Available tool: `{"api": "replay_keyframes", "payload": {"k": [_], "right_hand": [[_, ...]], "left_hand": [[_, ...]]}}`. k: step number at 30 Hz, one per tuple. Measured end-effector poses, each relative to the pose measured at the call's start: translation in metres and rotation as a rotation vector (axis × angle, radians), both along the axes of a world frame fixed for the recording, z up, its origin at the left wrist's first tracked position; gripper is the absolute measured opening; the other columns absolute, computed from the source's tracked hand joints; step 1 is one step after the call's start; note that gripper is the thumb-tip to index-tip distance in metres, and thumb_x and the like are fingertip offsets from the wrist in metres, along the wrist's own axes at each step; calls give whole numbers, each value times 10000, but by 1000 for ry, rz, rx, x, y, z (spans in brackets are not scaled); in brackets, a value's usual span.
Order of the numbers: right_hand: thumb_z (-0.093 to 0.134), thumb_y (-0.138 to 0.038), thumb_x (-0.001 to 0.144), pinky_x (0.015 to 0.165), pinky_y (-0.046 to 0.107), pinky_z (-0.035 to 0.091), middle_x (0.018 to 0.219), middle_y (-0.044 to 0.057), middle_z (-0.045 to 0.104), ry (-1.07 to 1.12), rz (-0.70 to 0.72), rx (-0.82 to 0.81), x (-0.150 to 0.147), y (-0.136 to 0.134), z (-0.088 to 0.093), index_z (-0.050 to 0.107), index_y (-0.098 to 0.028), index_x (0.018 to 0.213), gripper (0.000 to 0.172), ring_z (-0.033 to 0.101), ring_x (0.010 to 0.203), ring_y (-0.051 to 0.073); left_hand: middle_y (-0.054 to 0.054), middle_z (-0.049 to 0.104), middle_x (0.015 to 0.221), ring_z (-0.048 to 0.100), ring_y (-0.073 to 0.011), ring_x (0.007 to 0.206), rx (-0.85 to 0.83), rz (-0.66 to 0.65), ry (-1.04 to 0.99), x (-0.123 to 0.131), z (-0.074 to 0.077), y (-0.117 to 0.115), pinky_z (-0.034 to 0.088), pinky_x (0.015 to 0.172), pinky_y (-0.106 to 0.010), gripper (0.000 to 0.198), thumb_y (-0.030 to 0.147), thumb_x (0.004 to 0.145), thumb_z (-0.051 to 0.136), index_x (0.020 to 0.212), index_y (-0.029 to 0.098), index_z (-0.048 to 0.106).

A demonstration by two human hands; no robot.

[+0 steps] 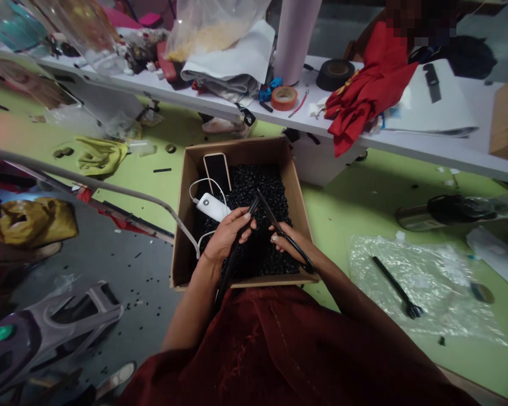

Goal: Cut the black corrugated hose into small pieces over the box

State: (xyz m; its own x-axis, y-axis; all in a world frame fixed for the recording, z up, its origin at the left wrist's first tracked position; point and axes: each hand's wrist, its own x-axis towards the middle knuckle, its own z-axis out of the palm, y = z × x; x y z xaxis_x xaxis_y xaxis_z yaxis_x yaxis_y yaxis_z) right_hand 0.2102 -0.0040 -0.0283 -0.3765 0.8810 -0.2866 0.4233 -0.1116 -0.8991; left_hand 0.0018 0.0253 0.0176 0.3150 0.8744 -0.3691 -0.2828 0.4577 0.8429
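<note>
My left hand (230,232) is closed on a bunch of thin black strips (254,204), whose ribbed end sticks out past the thumb. The rest of the bunch hangs below that hand toward my lap. My right hand (288,241) grips a pair of dark scissors (268,211), with the blades pointing up and left beside the strip end. Both hands are over an open cardboard box (302,220) holding a heap of small black pieces (258,177). A phone (217,172) leans at the box's back left, and a white power bank (211,206) with a cable lies near my left hand.
A white shelf (305,121) crosses behind the box, carrying orange tape (284,97), black tape (335,74) and red cloth (370,84). On the green table at right are a plastic bag (364,270), a black tool (395,285) and a metal flask (419,217). A grey tube (122,183) passes left.
</note>
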Motion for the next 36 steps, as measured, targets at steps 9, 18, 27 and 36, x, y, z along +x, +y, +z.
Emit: {"api": "replay_keyframes", "payload": {"k": [9, 18, 27, 36], "right_hand": [[451, -448, 904, 763, 307, 465, 970, 31, 641, -48, 107, 94, 2, -2, 14, 460, -238, 1215, 375, 605, 841, 175], [454, -464, 897, 745, 307, 466, 951, 37, 645, -85, 102, 102, 0, -2, 17, 471, -232, 1206, 387, 597, 820, 177], [420, -451, 902, 698, 280, 440, 864, 18, 623, -168, 56, 137, -2, -3, 19, 512, -228, 984, 255, 590, 764, 168], [465, -346, 851, 660, 268, 404, 769, 2, 604, -213, 43, 178, -2, -2, 12, 530, -226, 915, 150, 566, 681, 161]], "left_hand": [[8, 573, 724, 404, -22, 449, 42, -41, 208, 2, -4, -1, 242, 401, -188, 490, 404, 795, 626, 1200, 129, 598], [8, 556, 716, 386, -27, 459, 56, -144, 269, 0, -5, -2, 236, 402, -189, 418, 427, 815, 585, 1122, 150, 645], [14, 532, 705, 372, -27, 450, 36, -159, 246, 1, -4, -2, 206, 390, -186, 377, 425, 806, 581, 1052, 146, 644], [13, 524, 702, 375, -23, 436, 54, -156, 273, 1, -7, -1, 210, 380, -186, 295, 396, 821, 560, 934, 131, 624]]}}
